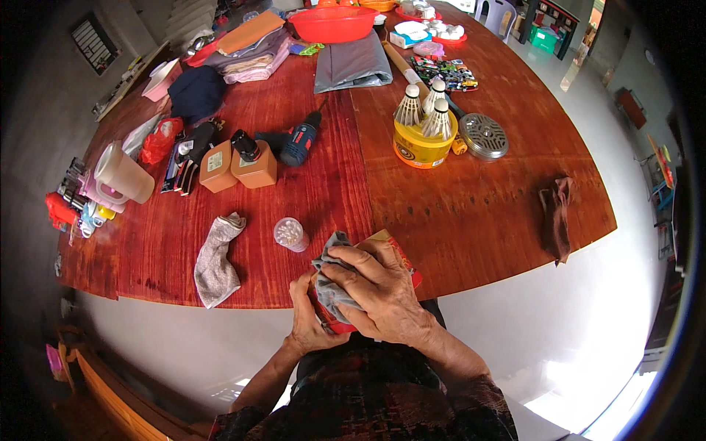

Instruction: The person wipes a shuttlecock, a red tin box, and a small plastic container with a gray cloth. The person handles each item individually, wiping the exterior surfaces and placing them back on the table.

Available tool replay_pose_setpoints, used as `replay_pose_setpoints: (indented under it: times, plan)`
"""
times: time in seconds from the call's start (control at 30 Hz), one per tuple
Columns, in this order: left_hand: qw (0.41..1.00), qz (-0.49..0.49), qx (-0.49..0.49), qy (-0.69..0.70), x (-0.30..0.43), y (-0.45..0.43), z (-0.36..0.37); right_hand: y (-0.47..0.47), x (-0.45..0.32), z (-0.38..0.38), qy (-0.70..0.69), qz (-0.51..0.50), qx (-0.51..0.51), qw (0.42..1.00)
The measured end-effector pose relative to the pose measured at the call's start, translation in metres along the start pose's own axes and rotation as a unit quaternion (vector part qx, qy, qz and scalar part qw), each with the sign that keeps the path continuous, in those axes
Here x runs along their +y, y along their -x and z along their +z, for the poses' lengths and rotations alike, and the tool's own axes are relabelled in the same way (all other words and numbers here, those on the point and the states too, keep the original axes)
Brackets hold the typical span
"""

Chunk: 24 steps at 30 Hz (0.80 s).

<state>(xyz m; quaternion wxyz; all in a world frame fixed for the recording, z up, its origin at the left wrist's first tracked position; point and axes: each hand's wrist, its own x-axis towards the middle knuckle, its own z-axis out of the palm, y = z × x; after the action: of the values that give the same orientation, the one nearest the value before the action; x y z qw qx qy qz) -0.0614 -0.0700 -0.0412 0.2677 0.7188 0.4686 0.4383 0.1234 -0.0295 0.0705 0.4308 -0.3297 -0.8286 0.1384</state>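
Note:
At the table's near edge, my left hand [308, 317] grips the lower left side of a red and gold box [416, 277]. My right hand [380, 292] presses a bunched grey cloth [333, 289] against the top of that box, fingers curled over the fabric. Both hands and the cloth hide most of the box. Just beyond them stands a clear round tub of cotton swabs [291, 234]. To its left a grey-beige sock [219, 262] lies flat, its toe at the table edge.
A cordless drill [300, 140] lies behind two orange containers [253, 168]. Shuttlecocks [437, 118] stand on a yellow tub [424, 146] beside a round metal strainer [483, 136]. A brown sock [557, 220] hangs over the right edge. A frosted pitcher [124, 173] leans at left; a red basin [336, 25] sits far back.

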Motion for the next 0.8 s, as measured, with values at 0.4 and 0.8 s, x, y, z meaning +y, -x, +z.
replay_pose_setpoints:
  times: [0.4, 0.8]
  plan:
    - [0.998, 0.045, 0.045, -0.009, 0.017, -0.012, 0.005, 0.003, 0.027, 0.005, 0.032, 0.098, 0.025, 0.994]
    - [0.998, 0.041, 0.009, -0.05, 0.02, -0.018, -0.005, 0.029, 0.069, 0.005, -0.171, 0.25, 0.043, 0.952]
